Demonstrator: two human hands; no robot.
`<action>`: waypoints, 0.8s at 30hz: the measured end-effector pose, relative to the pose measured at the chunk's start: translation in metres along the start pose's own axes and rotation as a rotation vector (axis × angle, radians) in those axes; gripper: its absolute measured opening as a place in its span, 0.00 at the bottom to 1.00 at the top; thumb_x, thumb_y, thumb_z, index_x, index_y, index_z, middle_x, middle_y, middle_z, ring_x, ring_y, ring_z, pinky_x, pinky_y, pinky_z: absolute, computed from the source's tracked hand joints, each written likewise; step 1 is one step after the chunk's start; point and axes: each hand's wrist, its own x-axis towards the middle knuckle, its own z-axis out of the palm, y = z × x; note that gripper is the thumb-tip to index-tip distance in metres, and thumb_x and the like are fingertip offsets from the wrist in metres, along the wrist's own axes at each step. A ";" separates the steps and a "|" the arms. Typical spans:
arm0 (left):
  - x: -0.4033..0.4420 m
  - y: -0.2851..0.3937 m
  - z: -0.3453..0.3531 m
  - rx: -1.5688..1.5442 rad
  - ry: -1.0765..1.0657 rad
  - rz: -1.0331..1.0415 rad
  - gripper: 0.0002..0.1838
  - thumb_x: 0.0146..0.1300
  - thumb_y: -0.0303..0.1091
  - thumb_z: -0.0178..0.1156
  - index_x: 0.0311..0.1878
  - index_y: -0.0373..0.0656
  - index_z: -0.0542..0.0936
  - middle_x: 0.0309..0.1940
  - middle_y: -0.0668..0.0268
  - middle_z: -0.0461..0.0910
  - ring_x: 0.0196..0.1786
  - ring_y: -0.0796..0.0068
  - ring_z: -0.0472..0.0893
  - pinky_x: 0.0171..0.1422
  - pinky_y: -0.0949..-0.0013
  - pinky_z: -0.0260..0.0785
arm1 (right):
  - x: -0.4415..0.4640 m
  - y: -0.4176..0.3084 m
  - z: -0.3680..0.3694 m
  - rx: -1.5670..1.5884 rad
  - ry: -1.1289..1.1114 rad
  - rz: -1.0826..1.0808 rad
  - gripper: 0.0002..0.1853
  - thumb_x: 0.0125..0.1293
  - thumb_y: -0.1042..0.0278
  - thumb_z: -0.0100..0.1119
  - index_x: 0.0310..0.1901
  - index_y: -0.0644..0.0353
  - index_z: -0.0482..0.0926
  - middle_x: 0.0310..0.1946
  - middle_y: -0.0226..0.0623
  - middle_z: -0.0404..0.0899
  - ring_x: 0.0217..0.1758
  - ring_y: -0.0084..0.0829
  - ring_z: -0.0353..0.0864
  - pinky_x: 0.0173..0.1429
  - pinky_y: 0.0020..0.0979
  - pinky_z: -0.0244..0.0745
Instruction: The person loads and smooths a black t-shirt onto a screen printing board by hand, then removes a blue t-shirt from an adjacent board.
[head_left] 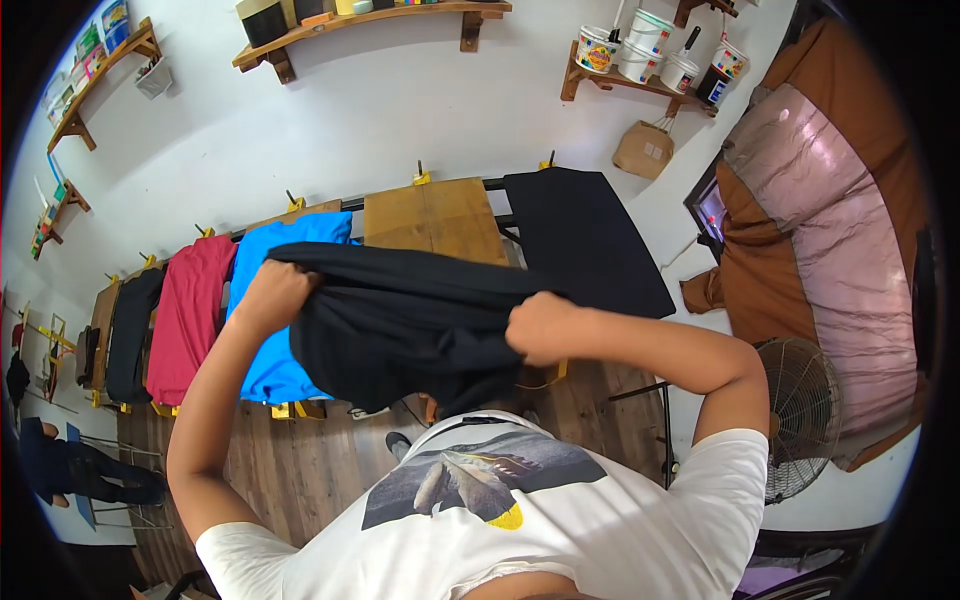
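Note:
A black shirt (400,320) hangs bunched and stretched between my two hands, in front of my body. My left hand (290,292) is closed round its upper left corner. At the opposite end, my right hand (542,328) grips the cloth in a fist. Behind the shirt is a bare wooden board (430,215). A bright blue shirt (262,330) lies on the board to its left, partly hidden by the black cloth. Over the board on the right lies a flat black cloth (590,240).
Farther left, a red shirt (187,310) and a dark shirt (133,330) cover more boards. A standing fan (800,420) is close on my right. Wall shelves hold paint tubs (640,60). Another person (85,470) is at the far left.

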 end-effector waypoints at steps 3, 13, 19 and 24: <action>-0.001 0.035 -0.027 -0.076 -0.181 0.096 0.11 0.62 0.28 0.62 0.47 0.45 0.88 0.41 0.57 0.89 0.46 0.58 0.89 0.52 0.57 0.80 | 0.001 0.056 0.021 0.025 0.064 0.239 0.18 0.61 0.53 0.73 0.41 0.62 0.91 0.43 0.48 0.91 0.47 0.49 0.92 0.49 0.47 0.88; 0.010 0.166 -0.055 -0.006 0.175 0.729 0.19 0.55 0.35 0.64 0.50 0.45 0.92 0.62 0.58 0.86 0.72 0.59 0.80 0.83 0.59 0.66 | -0.035 0.164 0.010 0.199 0.122 0.675 0.19 0.60 0.63 0.65 0.51 0.59 0.90 0.51 0.48 0.89 0.58 0.49 0.88 0.63 0.46 0.83; 0.012 0.180 -0.016 -0.220 0.005 0.753 0.08 0.59 0.30 0.62 0.35 0.38 0.87 0.36 0.58 0.85 0.36 0.61 0.89 0.47 0.60 0.83 | -0.048 0.162 0.005 -0.033 0.357 0.571 0.21 0.59 0.66 0.65 0.55 0.59 0.89 0.57 0.48 0.87 0.60 0.49 0.86 0.63 0.44 0.83; 0.014 0.130 0.046 -0.147 -0.277 0.454 0.09 0.66 0.31 0.60 0.44 0.40 0.86 0.37 0.57 0.86 0.38 0.59 0.90 0.42 0.58 0.82 | -0.044 0.128 0.021 -0.203 0.662 0.295 0.22 0.54 0.70 0.69 0.54 0.62 0.87 0.61 0.49 0.84 0.63 0.47 0.86 0.64 0.45 0.83</action>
